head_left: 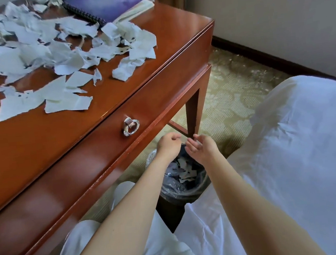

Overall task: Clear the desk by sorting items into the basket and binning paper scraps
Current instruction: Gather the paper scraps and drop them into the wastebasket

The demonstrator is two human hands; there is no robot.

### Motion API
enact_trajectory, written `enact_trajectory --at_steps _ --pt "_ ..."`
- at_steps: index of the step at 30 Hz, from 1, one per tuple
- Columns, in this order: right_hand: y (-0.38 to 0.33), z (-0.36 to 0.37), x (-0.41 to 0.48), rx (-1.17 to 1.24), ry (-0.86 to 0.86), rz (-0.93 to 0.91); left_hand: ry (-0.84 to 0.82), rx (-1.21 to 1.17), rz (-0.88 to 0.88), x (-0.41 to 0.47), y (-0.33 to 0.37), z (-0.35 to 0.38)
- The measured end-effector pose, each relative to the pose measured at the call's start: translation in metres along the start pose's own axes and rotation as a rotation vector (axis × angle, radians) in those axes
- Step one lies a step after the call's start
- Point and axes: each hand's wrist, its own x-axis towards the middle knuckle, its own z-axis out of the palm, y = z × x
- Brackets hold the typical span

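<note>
Both my hands hang over a dark waste bin (200, 183) lined with a clear plastic bag, which stands on the floor under the desk's right corner. White paper scraps (185, 172) lie inside the bin. My left hand (168, 146) has loosely curled fingers and holds nothing I can see. My right hand (201, 147) is spread with relaxed fingers, palm toward the left hand, and is empty. Many torn white paper scraps (52, 56) cover the reddish wooden desk (117, 91). A purple spiral notebook (106, 3) lies at the desk's far edge.
The desk's drawer front carries a metal ring pull (131, 127). A desk leg (193, 114) stands just beyond my hands. A white-covered bed (299, 144) fills the right side. Patterned carpet (231, 91) lies between desk and wall. My white-clothed knees (155, 253) are below.
</note>
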Motion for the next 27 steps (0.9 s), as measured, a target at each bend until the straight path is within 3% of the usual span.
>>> enact_trajectory --at_steps 7,15,18,20,22,25,27 --pt "-0.057 0.045 -0.075 -0.199 -0.082 -0.29 0.087 0.034 0.321 -0.042 0.07 -0.041" --pt "-0.081 0.103 -0.134 -0.431 -0.11 -0.785 0.292 0.026 0.512 -0.087 0.134 -0.117" --pt "-0.073 0.122 -0.142 -0.79 -0.135 -1.05 0.394 0.005 0.503 -0.089 0.133 -0.146" --pt "-0.065 0.132 -0.141 -1.107 -0.25 -1.172 0.477 0.03 0.481 -0.086 0.127 -0.161" --pt "-0.057 0.142 -0.14 -1.328 -0.309 -1.217 0.54 0.16 0.448 -0.082 0.119 -0.174" --pt "-0.056 0.158 -0.131 -1.519 -0.204 -1.186 0.507 0.551 0.243 -0.08 0.102 -0.19" --pt "-0.059 0.167 -0.125 -1.599 -0.13 -1.157 0.461 0.665 0.14 -0.078 0.091 -0.199"
